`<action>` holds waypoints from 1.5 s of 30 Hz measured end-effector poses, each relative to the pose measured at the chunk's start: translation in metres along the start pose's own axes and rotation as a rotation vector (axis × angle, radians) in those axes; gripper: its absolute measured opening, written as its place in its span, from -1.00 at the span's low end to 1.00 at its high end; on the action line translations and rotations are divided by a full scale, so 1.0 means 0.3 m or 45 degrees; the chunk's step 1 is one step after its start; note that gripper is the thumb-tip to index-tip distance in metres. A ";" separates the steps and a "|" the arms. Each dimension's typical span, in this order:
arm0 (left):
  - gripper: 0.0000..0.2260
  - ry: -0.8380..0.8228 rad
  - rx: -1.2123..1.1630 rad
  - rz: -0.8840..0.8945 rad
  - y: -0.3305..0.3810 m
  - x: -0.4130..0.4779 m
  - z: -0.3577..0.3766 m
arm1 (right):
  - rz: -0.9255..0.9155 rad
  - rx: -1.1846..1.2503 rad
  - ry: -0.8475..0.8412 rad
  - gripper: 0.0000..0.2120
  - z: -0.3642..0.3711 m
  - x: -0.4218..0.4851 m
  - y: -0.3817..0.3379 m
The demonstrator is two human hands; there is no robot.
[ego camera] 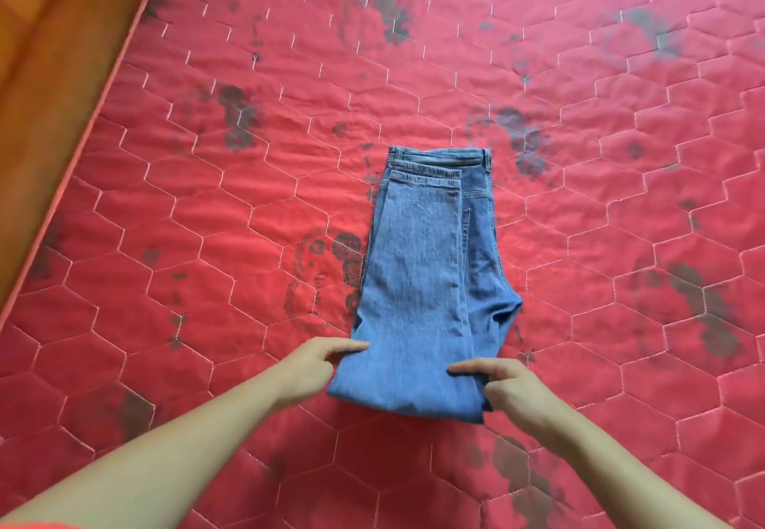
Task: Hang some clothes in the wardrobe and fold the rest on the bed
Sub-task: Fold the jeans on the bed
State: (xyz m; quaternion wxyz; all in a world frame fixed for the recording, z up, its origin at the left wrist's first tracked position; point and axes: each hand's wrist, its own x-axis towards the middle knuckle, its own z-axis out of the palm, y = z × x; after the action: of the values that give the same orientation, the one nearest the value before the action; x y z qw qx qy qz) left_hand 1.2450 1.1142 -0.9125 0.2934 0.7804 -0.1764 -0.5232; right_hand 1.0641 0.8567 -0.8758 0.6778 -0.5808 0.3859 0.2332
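Orange-brown wooden surface point(49, 73) borders the upper left.

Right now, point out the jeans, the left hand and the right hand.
jeans point(422, 263): head view, middle of the folded leg.
left hand point(314, 367): head view, back of the hand.
right hand point(511, 390): head view, back of the hand.

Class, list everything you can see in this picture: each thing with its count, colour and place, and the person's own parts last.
jeans: one pair, blue denim, folded lengthwise and doubled over, lying in the middle of the mattress, waistband at the far end.
mattress: one, red quilted in hexagons with dark floral print, fills most of the view.
wooden bed frame: one, orange-brown, along the upper left edge.
left hand: one, bare, pinching the near left edge of the jeans.
right hand: one, bare, gripping the near right edge of the jeans.
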 end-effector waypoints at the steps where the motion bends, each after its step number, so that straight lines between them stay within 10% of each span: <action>1: -0.34 0.029 0.085 0.042 -0.002 0.003 -0.013 | -0.026 -0.064 -0.024 -0.37 -0.017 0.006 -0.017; 7: -0.73 0.273 0.172 0.351 0.119 0.073 -0.137 | -0.156 -0.087 -0.058 -0.65 -0.134 0.062 -0.229; 11: -0.90 0.410 -0.195 0.386 0.263 0.197 -0.210 | -0.422 -0.292 0.243 -0.92 -0.208 0.200 -0.377; 14: -0.82 0.547 -0.569 0.378 0.375 0.309 -0.253 | -0.510 0.125 0.464 -0.96 -0.232 0.312 -0.465; 17: -0.68 0.379 -0.728 0.235 0.350 0.387 -0.245 | -0.258 0.448 0.265 -0.74 -0.257 0.376 -0.454; 21: -0.62 0.229 -0.418 0.035 0.210 0.406 -0.145 | 0.106 -0.146 0.048 -0.69 -0.277 0.391 -0.293; 31: -0.81 0.634 -0.503 0.383 0.294 0.426 -0.150 | -0.158 0.536 0.215 -0.80 -0.212 0.470 -0.367; 45: -0.85 0.245 -0.496 -0.091 0.057 0.304 0.000 | 0.282 0.174 0.072 -0.79 -0.152 0.390 -0.051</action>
State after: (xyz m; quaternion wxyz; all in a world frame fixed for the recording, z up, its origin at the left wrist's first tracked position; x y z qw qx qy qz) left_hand 1.2811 1.0478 -0.9667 0.4353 0.7612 -0.0155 -0.4805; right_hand 1.1337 0.7938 -0.9606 0.6746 -0.4935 0.4817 0.2634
